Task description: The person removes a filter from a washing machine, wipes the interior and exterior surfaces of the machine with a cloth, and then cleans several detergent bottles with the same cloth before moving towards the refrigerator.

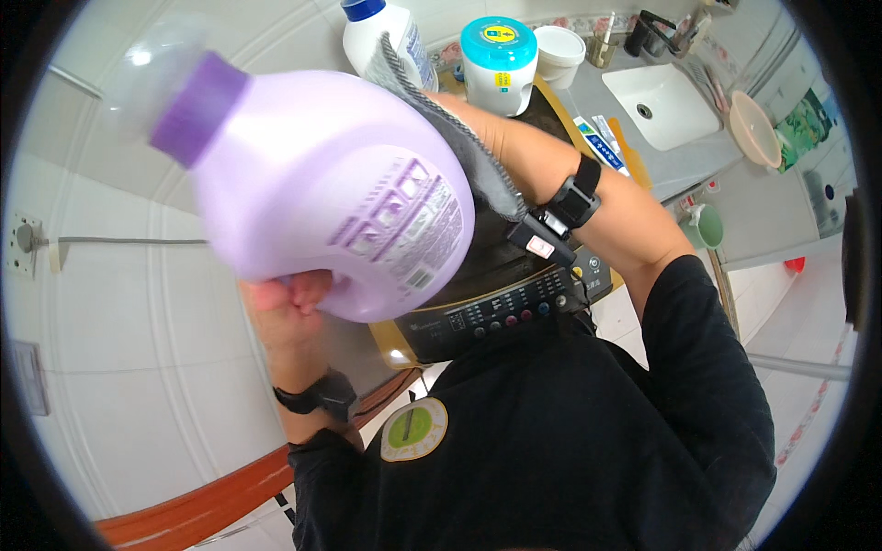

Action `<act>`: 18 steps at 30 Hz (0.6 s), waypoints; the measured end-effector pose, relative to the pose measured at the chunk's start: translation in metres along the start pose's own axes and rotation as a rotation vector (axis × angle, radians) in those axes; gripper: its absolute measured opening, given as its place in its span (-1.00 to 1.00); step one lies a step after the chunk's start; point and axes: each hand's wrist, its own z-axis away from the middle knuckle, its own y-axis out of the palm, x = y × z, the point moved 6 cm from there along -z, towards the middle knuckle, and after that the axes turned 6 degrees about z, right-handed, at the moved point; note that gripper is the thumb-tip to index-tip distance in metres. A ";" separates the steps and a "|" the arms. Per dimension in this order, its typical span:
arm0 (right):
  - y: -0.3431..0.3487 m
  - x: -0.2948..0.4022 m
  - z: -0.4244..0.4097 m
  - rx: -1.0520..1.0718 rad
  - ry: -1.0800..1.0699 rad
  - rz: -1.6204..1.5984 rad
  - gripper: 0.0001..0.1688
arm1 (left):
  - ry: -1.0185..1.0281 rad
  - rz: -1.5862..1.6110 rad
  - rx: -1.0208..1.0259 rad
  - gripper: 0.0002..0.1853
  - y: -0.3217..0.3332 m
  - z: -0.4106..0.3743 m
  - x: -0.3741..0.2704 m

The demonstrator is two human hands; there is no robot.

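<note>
My left hand [286, 299] grips the handle of a large lilac plastic detergent bottle [289, 186]. The bottle is tilted, its purple collar and clear cap [155, 82] towards the upper left. A printed label with small pictures faces me. Behind the bottle, my right forearm [530, 155] reaches across to the left, and the right hand is hidden by the bottle and a grey cloth [475, 162]. The cloth, with a braided edge, lies along the bottle's far side and hangs down by the wrist. Whether my right fingers hold it cannot be seen.
Beneath my arms is a dark-topped washing machine [506, 303] with a control panel. A white bottle with blue cap [406, 41], a turquoise-lidded tub [499, 76] and a white tub [559, 55] stand behind. To the right are a toothpaste tube [599, 144] and a sink [661, 103].
</note>
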 end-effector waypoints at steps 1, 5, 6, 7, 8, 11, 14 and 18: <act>-0.003 -0.010 0.006 -0.022 0.009 -0.074 -0.05 | -0.004 0.083 -0.014 -0.26 -0.005 -0.002 -0.004; -0.011 -0.064 0.014 -0.055 0.048 -0.419 -0.06 | 0.010 0.333 -0.170 -0.13 -0.007 -0.010 -0.017; -0.006 -0.074 0.014 -0.042 0.056 -0.500 -0.06 | 0.034 0.368 -0.208 -0.14 -0.005 -0.010 -0.021; 0.000 -0.082 0.013 -0.027 0.061 -0.578 -0.07 | 0.058 0.403 -0.244 -0.15 -0.005 -0.011 -0.023; 0.006 -0.087 0.013 -0.008 0.063 -0.648 -0.07 | 0.088 0.409 -0.230 -0.27 -0.004 -0.013 -0.024; 0.029 -0.085 0.014 0.074 0.057 -0.810 -0.07 | 0.148 0.351 -0.214 -0.39 -0.009 -0.015 -0.018; 0.049 -0.071 0.017 0.150 0.050 -0.930 -0.08 | 0.263 0.158 -0.254 -0.48 0.007 -0.015 -0.020; 0.062 -0.057 0.022 0.235 0.052 -1.029 -0.08 | 0.289 0.110 -0.307 -0.52 0.005 -0.019 -0.016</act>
